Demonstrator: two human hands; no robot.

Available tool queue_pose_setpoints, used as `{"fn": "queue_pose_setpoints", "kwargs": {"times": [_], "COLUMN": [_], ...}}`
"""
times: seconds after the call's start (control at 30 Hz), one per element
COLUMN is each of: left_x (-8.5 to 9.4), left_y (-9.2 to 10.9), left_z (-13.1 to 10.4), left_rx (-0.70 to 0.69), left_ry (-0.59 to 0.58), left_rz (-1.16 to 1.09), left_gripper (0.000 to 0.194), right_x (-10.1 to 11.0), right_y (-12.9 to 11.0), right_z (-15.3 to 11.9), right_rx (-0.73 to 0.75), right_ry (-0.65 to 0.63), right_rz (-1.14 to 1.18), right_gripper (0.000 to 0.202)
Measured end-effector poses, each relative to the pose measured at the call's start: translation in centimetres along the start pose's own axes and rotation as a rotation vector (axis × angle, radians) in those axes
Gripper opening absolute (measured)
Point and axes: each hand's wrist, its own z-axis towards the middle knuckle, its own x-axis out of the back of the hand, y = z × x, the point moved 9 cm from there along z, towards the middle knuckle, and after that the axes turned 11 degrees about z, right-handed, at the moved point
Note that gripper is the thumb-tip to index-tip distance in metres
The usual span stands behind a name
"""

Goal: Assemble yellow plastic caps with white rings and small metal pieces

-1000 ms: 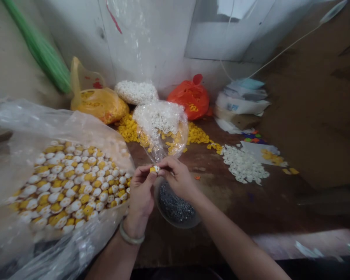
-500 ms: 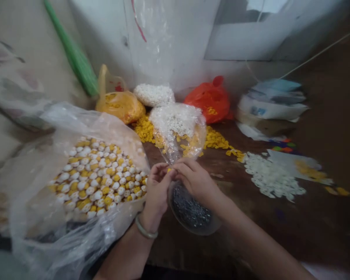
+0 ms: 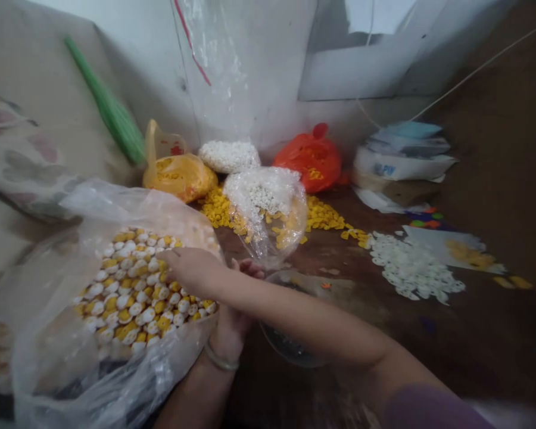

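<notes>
Two arms crossed, right hand over a plastic bag

A dark brown table spreads under everything. The plastic bag, large, clear and gaping, fills the near left. Beyond the middle sits a smaller clear bag of white bits. A bowl with dark contents stands near the centre, partly hidden under the right forearm, which passes over the left wrist.

The right hand points left, fingertips over the bag's contents; whether they pinch anything cannot be told. The left hand, a pale bangle at its wrist, lies palm up beside the bowl, fingers loosely curled and partly covered; whether it holds something is hidden too.

Smallest are the yellow-and-white pieces, heaped inside the bag beneath the right hand. Reaching there seems best done shallowly and lightly, handling one piece at a time, with the forearm clear of the bowl and the fingers clear of the loose plastic edge.
</notes>
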Motion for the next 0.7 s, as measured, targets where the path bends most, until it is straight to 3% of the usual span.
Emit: {"fn": "queue_pose_setpoints", "kwargs": {"times": [0.1, 0.2, 0.23, 0.27, 0.37, 0.47, 0.57, 0.7], "left_x": [0.1, -0.4, -0.5, -0.7, -0.8, -0.6, -0.5, -0.7], "left_y": [0.2, -0.4, -0.7, -1.0, -1.3, -1.1, -0.7, -0.3], "left_z": [0.0, -0.1, -0.2, -0.3, -0.4, -0.3, -0.2, -0.3], "left_rx": [-0.016, 0.034, 0.053, 0.069, 0.073, 0.056, 0.050, 0.041], "left_ry": [0.021, -0.012, -0.026, -0.041, -0.065, -0.069, -0.064, -0.056], "left_rz": [-0.049, -0.039, -0.029, -0.018, -0.003, -0.008, -0.021, -0.023], "left_gripper": [0.018, 0.019, 0.019, 0.019, 0.016, 0.014, 0.011, 0.009], "right_x": [4.7, 11.1, 12.1, 12.7, 12.5, 10.9, 10.0, 11.6], "right_y": [2.6, 10.9, 14.3, 16.8, 22.2, 24.6, 25.2, 24.1], "right_z": [-3.0, -7.6, -9.1, -9.9, -10.8, -9.8, -8.4, -7.6], "right_rx": [-0.017, -0.426, -0.613, -0.691, -0.799, -0.838, -0.852, -0.821], "right_ry": [0.217, 0.478, 0.455, 0.421, 0.310, 0.252, 0.251, 0.332], "right_rz": [0.003, -0.088, -0.126, -0.133, -0.126, -0.122, -0.125, -0.141], "right_gripper": [0.025, 0.033, 0.035, 0.033, 0.017, 0.018, 0.023, 0.020]}}
